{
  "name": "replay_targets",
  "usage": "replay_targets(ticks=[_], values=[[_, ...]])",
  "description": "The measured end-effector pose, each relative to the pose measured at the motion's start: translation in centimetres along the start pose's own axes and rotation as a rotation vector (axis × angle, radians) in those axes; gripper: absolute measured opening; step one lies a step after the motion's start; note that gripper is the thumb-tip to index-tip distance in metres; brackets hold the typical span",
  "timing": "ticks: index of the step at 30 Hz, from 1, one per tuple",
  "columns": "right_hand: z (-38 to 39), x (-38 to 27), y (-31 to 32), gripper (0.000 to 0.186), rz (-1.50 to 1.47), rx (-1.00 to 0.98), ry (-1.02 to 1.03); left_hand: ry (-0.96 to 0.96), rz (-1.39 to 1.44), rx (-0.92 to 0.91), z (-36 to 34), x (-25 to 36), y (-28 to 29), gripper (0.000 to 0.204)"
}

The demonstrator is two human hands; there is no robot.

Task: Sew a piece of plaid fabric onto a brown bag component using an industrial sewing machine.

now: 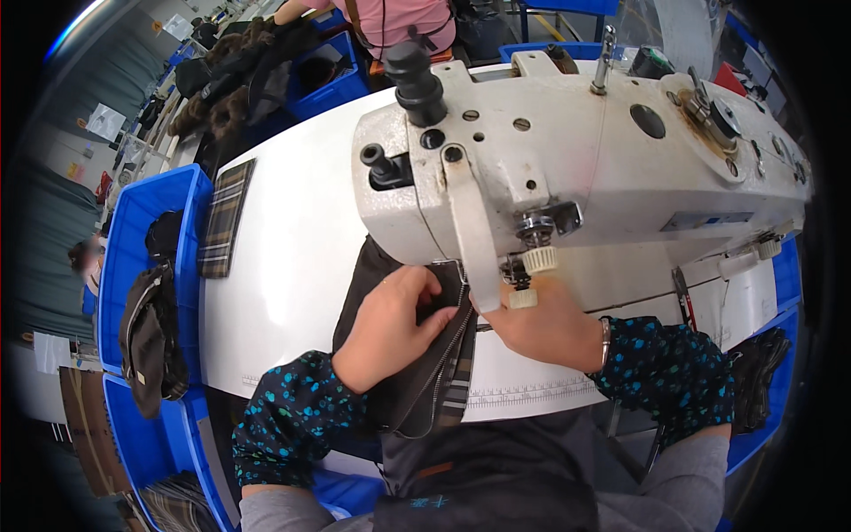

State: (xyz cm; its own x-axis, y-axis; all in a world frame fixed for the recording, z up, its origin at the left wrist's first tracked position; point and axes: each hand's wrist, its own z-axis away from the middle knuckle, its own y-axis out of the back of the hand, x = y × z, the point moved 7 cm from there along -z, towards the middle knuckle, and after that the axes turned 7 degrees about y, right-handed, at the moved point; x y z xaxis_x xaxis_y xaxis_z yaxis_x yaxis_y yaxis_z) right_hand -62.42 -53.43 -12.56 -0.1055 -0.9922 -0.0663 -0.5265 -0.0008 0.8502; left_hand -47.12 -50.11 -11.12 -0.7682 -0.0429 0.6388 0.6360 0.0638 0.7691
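Head view: left hand [386, 328] half open, resting on dark cloth [403, 390]; right hand [548, 328] part hidden, can't tell grip; cloth likely soft (zipper [448, 353] stiffer), hold by edges

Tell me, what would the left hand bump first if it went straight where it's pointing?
Probably the white sewing machine, just ahead of the left hand, but depth is hard to judge, so it might slip underneath.

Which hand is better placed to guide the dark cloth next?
Probably the left hand: it lies on the dark cloth, close to the zipper. The right hand is partly hidden behind the sewing machine.
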Motion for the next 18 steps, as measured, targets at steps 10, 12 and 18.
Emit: replay_targets(ticks=[10, 12, 18], values=[[1.4, 1.0, -2.9, 0.045, 0.187, -0.346, -0.087, -0.027, -0.129, -0.124, 1.1, 1.8, -1.9, 0.028], [1.6, 1.1, -3.2, 0.048, 0.177, -0.35, -0.088, 0.004, -0.192, -0.082, 1.2, 2.3, -2.0, 0.025], [1.6, 0.8, -3.5, 0.046, 0.236, -0.348, -0.007, 0.09, -0.053, -0.133, 1.2, 1.5, -1.7, 0.02]])
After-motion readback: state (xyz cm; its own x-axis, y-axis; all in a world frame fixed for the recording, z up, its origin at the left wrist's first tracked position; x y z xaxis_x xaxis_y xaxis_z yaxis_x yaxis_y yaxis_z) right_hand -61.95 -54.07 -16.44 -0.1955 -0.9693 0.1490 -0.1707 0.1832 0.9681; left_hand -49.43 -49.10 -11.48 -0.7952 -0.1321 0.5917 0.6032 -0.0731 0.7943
